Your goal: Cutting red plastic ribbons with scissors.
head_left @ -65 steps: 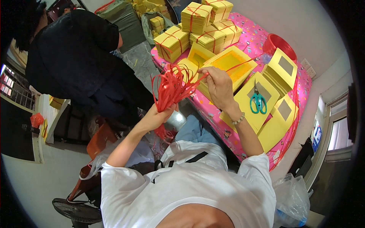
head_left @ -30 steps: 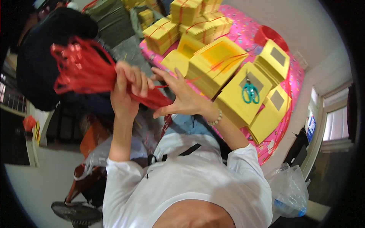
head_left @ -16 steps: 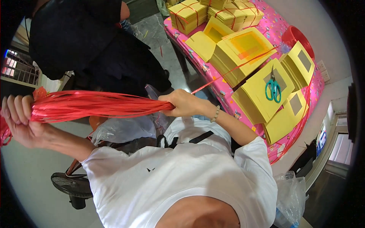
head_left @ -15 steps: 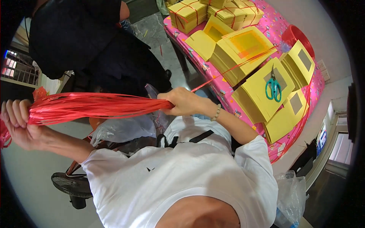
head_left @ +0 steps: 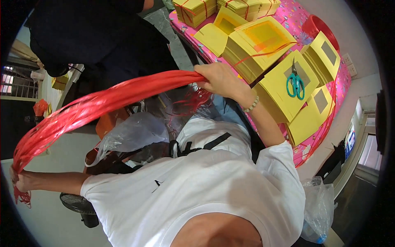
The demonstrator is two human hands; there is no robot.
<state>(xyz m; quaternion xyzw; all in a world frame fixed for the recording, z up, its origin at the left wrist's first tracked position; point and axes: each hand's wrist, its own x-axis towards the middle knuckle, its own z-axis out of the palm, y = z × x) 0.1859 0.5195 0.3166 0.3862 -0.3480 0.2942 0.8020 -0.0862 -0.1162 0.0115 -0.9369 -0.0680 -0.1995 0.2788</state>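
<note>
A long bundle of red plastic strapping ribbon stretches in an arc between my two hands. At the far left my left hand is closed around one end, and loose tails hang below it. My right hand, with a beaded bracelet at the wrist, grips the other end beside the table edge. Short frayed red ends dangle under that fist. Nearest to my right hand stand stacks of yellow card sheets. Scissors with teal handles lie on one of the stacks.
A pink patterned cloth covers the table, which also bears tied yellow bundles and a red basin. A person in dark clothes stands ahead on the left. Clear plastic bags and a black fan are at my left.
My hands have moved farther apart, the left down and the right up. The red bundle now bows upward in a longer arc. A strand that ran from my right hand across the table no longer shows taut.
</note>
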